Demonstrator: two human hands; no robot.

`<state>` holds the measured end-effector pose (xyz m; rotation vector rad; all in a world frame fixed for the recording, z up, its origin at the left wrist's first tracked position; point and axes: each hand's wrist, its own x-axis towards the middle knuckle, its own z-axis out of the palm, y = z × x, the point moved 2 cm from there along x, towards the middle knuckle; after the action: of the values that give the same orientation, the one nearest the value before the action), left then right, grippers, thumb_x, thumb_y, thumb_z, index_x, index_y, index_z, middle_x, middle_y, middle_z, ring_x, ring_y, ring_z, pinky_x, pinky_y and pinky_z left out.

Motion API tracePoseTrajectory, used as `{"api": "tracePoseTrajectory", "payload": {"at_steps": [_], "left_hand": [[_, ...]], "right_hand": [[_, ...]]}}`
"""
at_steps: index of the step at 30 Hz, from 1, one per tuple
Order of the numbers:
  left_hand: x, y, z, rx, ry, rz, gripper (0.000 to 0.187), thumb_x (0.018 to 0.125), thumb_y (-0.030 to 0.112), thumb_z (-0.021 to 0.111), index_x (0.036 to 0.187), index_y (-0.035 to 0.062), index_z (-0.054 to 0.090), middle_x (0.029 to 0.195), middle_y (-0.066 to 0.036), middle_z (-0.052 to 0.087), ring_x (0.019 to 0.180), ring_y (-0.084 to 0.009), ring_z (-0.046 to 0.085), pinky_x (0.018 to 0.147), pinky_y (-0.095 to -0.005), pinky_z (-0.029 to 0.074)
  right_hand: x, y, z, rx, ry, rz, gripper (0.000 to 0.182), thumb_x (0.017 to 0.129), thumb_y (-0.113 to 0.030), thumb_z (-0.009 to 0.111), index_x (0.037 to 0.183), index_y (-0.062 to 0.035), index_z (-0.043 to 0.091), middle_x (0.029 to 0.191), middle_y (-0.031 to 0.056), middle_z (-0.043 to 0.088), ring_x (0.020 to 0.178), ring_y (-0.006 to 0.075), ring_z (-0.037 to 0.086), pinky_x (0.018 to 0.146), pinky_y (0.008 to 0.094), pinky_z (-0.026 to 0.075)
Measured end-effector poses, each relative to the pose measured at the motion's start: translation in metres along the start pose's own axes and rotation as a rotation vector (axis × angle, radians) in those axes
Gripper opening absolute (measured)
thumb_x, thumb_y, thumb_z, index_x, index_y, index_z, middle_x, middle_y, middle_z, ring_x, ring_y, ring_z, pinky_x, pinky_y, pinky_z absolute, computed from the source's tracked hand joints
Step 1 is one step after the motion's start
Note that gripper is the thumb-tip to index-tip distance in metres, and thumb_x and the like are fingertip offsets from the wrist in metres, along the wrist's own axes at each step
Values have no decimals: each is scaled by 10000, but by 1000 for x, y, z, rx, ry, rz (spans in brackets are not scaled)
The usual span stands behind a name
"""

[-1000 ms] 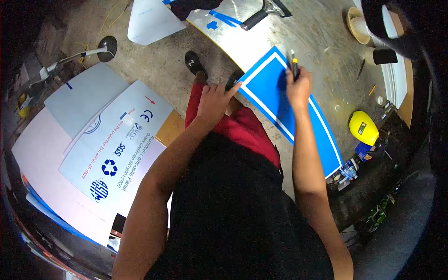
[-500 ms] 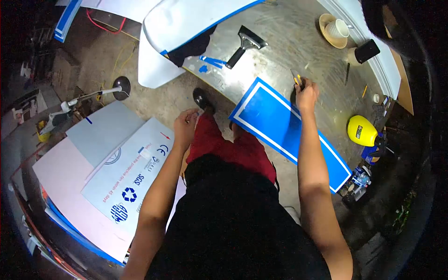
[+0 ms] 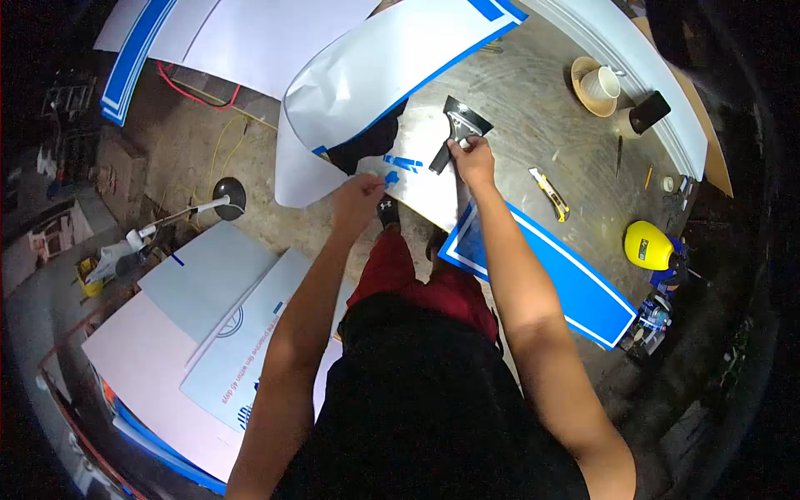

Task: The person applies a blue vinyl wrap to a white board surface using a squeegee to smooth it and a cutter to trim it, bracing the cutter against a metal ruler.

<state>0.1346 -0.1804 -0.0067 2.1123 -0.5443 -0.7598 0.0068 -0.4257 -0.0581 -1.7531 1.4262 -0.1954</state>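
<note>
View from above of a person at a metal table (image 3: 533, 108). The right hand (image 3: 472, 158) is closed around the handle of a black scraper (image 3: 457, 129), which lies on the table just beyond a blue panel (image 3: 542, 271) with a white border. The left hand (image 3: 358, 196) hovers at the table's near edge, fingers curled beside a small blue scrap (image 3: 391, 177); whether it grips anything cannot be told. A yellow knife (image 3: 550, 193) lies on the table to the right, apart from both hands. A white sheet (image 3: 375, 75) curls over the table's far side.
</note>
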Motion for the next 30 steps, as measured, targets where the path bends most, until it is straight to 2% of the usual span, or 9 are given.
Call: {"api": "tracePoseTrajectory", "payload": {"at_steps": [5, 9, 11, 15, 16, 20, 24, 29, 30], "left_hand": [[58, 6, 38, 263, -45, 106, 111, 848, 223, 752, 845, 112, 746, 848, -91, 750, 823, -279, 723, 758, -412, 542], [75, 12, 46, 582, -97, 104, 119, 836, 230, 777, 828, 128, 715, 830, -82, 749, 844, -276, 727, 798, -442, 531], [78, 17, 45, 509, -122, 20, 126, 824, 216, 782, 867, 120, 714, 859, -104, 748, 846, -308, 722, 778, -445, 539], [79, 34, 32, 353, -156, -179, 175, 801, 193, 810, 903, 101, 701, 878, -125, 745, 830, -342, 719, 747, -453, 553], [82, 22, 37, 357, -159, -163, 187, 793, 179, 821, 900, 92, 696, 864, -130, 740, 817, -336, 722, 736, -439, 555], [75, 8, 41, 277, -158, 68, 183, 802, 134, 806, 931, 99, 680, 830, -105, 702, 799, -334, 687, 714, -435, 528], [54, 49, 30, 335, -24, 321, 191, 833, 101, 764, 991, 132, 661, 919, -51, 641, 929, -304, 625, 794, -445, 472], [49, 78, 47, 460, -79, 534, 129, 870, 112, 707, 988, 160, 691, 988, -24, 625, 1005, -278, 601, 856, -456, 416], [43, 89, 52, 442, -133, 619, 225, 865, 112, 690, 1074, 185, 723, 1045, -40, 632, 1046, -283, 590, 887, -457, 409]], "right_hand": [[7, -15, 11, -122, 134, 144, 635, 723, -422, 861, 1076, 56, 638, 963, 235, 730, 934, 387, 715, 838, 445, 559], [5, -15, 14, -89, 97, 250, 495, 798, -336, 827, 1011, 74, 649, 880, 216, 729, 821, 321, 722, 745, 415, 555], [0, -3, 0, 141, 180, 240, 381, 850, -263, 779, 1010, 59, 654, 836, 205, 714, 728, 283, 716, 665, 402, 550], [-76, -36, -74, 71, 180, 141, 328, 928, -237, 706, 1032, 53, 594, 846, 173, 695, 553, 193, 658, 505, 329, 515], [-89, -5, -80, 69, 168, 204, 321, 950, -240, 683, 1027, 52, 578, 857, 173, 697, 551, 196, 659, 489, 324, 513], [-163, 32, -105, 320, 241, 443, 311, 981, -223, 650, 937, 76, 577, 780, 157, 697, 545, 214, 679, 480, 344, 517], [-211, 83, -86, 152, 172, 436, 297, 968, -214, 669, 938, 74, 603, 738, 179, 696, 543, 226, 686, 494, 368, 525], [-214, 45, -73, 268, 147, 557, 276, 966, -195, 664, 909, 69, 606, 701, 188, 686, 509, 248, 687, 500, 384, 526], [-210, 38, -75, 261, 99, 614, 285, 951, -210, 673, 931, 69, 616, 758, 222, 700, 638, 330, 722, 588, 421, 553]]}}
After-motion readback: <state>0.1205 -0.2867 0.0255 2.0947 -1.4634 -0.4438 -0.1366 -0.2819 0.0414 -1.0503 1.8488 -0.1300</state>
